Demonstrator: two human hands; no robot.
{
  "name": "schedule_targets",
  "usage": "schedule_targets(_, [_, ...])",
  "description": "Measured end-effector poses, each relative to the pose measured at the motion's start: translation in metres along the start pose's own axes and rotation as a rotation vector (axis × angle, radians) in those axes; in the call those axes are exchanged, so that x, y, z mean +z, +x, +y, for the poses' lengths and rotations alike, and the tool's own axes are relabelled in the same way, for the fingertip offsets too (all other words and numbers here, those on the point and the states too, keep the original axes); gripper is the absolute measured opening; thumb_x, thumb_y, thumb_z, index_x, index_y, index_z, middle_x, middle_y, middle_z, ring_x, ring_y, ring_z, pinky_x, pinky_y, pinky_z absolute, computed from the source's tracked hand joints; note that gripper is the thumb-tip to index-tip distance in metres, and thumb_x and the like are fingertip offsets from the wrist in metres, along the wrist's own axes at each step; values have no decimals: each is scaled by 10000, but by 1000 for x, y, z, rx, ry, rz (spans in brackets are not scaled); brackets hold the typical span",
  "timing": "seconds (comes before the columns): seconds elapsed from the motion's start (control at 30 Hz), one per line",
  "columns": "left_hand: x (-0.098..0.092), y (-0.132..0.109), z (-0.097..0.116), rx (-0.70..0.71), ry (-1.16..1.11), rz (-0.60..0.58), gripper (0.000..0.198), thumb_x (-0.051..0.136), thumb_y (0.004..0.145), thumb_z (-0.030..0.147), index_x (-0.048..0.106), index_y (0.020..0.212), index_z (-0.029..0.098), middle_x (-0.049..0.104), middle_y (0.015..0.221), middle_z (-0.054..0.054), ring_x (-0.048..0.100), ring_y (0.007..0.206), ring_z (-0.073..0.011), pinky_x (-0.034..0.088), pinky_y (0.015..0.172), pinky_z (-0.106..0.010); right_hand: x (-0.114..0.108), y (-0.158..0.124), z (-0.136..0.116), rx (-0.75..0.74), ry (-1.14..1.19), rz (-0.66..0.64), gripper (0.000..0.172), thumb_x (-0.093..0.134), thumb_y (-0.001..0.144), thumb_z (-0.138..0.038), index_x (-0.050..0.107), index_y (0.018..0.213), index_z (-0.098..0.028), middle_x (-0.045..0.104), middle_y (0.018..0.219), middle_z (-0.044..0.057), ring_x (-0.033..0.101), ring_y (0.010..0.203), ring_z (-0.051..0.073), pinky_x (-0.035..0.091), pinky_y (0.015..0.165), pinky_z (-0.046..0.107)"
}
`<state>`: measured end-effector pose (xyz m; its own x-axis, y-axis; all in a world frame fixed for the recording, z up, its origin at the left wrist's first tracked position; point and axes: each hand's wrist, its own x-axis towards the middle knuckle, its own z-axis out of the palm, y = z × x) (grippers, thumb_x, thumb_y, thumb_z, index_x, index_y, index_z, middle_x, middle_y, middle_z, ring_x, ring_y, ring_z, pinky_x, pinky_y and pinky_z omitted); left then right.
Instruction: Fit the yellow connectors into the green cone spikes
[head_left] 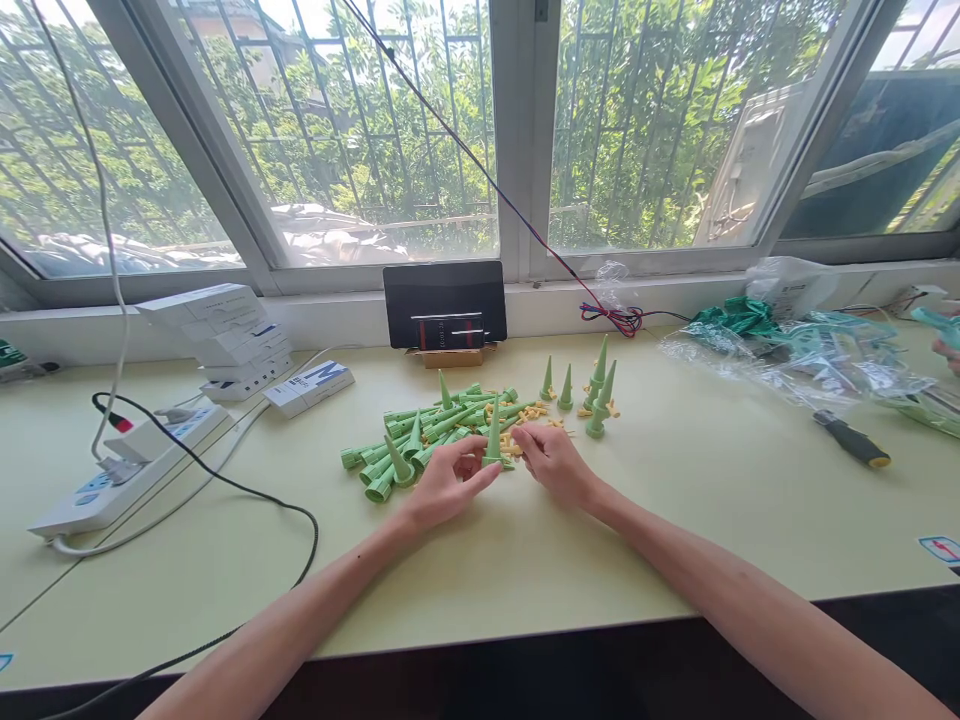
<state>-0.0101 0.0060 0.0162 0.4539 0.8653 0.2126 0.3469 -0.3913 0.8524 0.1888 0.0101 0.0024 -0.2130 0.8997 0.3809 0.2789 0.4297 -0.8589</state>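
Note:
My left hand [448, 484] is closed around the base of a green plastic cone-shaped spike [493, 432], which stands point up between thumb and fingers. Just to its right, my right hand [556, 462] has its fingertips pinched together beside small yellow plastic pieces [534, 411]. What lies in that pinch, if anything, is hidden. A pile of green spikes and tubes [450, 420] spreads behind and left of my left hand. Beyond my right hand several green spikes [602, 400] stand upright, some with yellow pieces at their sides.
A black tablet-like panel [444, 290] leans by the window, a phone [450, 330] before it. On the left are white boxes [240, 335], a power strip [135, 465] and a black cable [247, 487]. Plastic bags [810, 350] and a dark-handled tool [855, 440] lie right, near another person's hand [946, 350].

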Motion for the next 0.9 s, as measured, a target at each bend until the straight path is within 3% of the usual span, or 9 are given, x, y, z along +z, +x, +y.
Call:
schedule_targets(0.33, [-1, 0, 6, -5, -41, -7, 341, 608, 898, 418, 636, 1095, 142, 503, 665, 21, 408, 536, -82, 344, 482, -210, -2, -1, -5, -65, -33, -12, 431, 444, 975, -478, 437, 645, -201, 414, 572, -32, 358, 546, 114, 290, 529, 259])
schedule_targets(0.47, [-1, 0, 6, 0, -29, -6, 345, 603, 898, 424, 627, 1090, 138, 456, 632, 36, 390, 526, -84, 331, 473, -212, -2, -2, -5, -72, -40, -25, 406, 466, 968, -454, 480, 656, -194, 425, 579, -33, 352, 542, 111, 285, 523, 254])
schedule_targets(0.63, [0, -1, 2, 55, 58, 25, 312, 617, 884, 423, 602, 1017, 141, 370, 623, 56, 348, 534, -81, 311, 483, -211, 0, -1, 1, -65, -40, -42, 487, 420, 988, -494, 520, 625, -185, 474, 533, -27, 411, 511, 112, 335, 550, 257])
schedule_targets(0.9, [0, -2, 1, 63, 91, 18, 326, 616, 882, 432, 590, 1039, 148, 380, 619, 59, 367, 532, -86, 328, 501, -215, 1, 0, 5, -17, -42, -91, 635, 327, 1000, -585, 527, 549, -185, 523, 511, -8, 477, 499, 119, 369, 568, 261])
